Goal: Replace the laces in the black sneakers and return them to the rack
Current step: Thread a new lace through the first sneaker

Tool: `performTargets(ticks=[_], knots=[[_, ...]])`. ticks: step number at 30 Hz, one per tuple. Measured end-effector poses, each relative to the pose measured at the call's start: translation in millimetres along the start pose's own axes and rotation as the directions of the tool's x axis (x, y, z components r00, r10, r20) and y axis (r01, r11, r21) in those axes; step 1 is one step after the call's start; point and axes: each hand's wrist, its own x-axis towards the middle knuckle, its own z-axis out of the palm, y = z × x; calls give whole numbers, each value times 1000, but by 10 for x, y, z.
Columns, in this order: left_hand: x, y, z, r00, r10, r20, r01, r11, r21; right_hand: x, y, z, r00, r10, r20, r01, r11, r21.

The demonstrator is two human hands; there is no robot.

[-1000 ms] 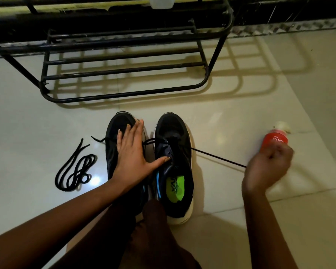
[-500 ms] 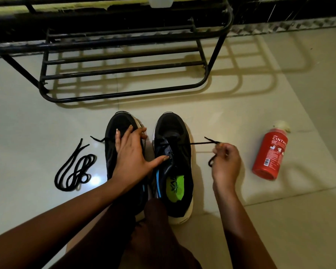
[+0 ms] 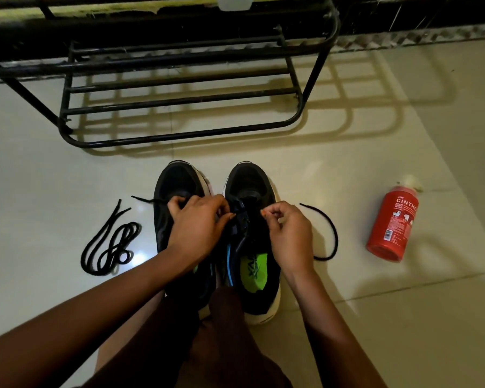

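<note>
The black cord lace (image 3: 335, 233) is pinched in the right hand (image 3: 289, 233) grip, with the black mesh sneaker (image 3: 249, 183) right under it. The left hand (image 3: 196, 228) grip is curled, on what can't be told. An eyelet could get skipped, or the loose tail yanked through if pulled too hard.

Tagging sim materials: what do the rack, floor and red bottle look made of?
rack: likely black-painted metal tube, with thin bent bars and a dull sheen.
floor: glazed tile, with glossy reflections and grout lines.
red bottle: probably plastic, with a smooth body and printed label; not certain.
</note>
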Motion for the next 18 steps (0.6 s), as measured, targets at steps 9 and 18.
performTargets(ticks=[9, 18], knots=[[-19, -33, 5, 1000, 20, 12, -19, 999, -38, -8, 169, -20, 931, 343, 120, -358, 803, 477], [-5, -27, -10, 1000, -2, 31, 3, 999, -44, -19, 139, 7, 882, 454, 125, -415, 625, 661]])
